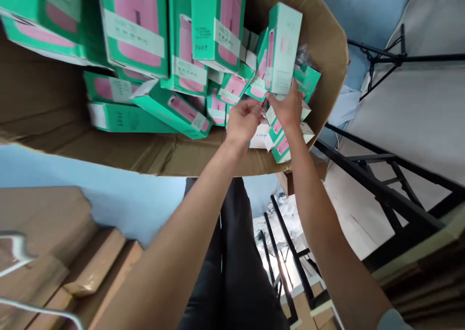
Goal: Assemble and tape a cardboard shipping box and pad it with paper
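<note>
Both of my hands reach into a large brown cardboard carton (pixel 167 155) filled with green product boxes with pink pictures. My right hand (pixel 288 108) is closed round the lower end of a green box (pixel 286 49) whose white side faces me. Just left of it, my left hand (pixel 244 121) has its fingers drawn together in a pinch; what lies between them, if anything, is hidden. Beside and behind the left fingers is a smaller green-and-pink box (pixel 234 86). More small boxes (pixel 281 148) lie tumbled below my right hand.
Larger green boxes (pixel 134 29) stand at the carton's left and back. Black metal table frames (pixel 381 184) run along the right, close to the carton. Brown cardboard boxes (pixel 43 218) are stacked at the lower left, near a white bent wire (pixel 16 252). The floor (pixel 145 160) is blue.
</note>
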`<act>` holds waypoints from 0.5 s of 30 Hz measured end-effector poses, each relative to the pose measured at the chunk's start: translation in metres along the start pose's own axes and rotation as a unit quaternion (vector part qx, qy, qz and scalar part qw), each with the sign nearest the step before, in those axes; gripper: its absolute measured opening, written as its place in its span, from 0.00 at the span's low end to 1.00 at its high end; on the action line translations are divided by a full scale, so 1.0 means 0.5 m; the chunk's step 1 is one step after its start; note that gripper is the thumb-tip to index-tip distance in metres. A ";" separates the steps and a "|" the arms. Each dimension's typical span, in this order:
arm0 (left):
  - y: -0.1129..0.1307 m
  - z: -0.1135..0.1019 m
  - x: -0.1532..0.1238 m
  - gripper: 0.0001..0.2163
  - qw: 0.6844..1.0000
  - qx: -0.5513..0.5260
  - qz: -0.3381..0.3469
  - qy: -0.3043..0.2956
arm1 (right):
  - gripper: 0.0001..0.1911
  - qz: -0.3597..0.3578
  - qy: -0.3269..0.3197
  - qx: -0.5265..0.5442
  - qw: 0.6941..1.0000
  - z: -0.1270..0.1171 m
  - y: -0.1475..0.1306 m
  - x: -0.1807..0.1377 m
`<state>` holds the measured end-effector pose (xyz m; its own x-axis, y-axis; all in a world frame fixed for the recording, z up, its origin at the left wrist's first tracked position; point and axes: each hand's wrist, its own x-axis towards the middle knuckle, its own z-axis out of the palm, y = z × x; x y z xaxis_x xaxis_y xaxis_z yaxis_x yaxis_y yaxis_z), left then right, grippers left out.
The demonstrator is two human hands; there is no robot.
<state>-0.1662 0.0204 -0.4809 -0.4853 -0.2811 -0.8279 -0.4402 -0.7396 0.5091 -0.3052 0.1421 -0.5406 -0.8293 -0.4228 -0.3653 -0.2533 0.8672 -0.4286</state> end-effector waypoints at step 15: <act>-0.056 -0.053 -0.027 0.13 0.998 0.017 -0.047 0.034 | 0.36 0.125 0.051 0.040 0.990 0.059 -0.035 0.043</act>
<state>-0.1273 0.0286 -0.4899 -0.3892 -0.2531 -0.8857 -0.5069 -0.7440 0.4354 -0.3040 0.1099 -0.5651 -0.9084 -0.1651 -0.3842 0.0031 0.9161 -0.4010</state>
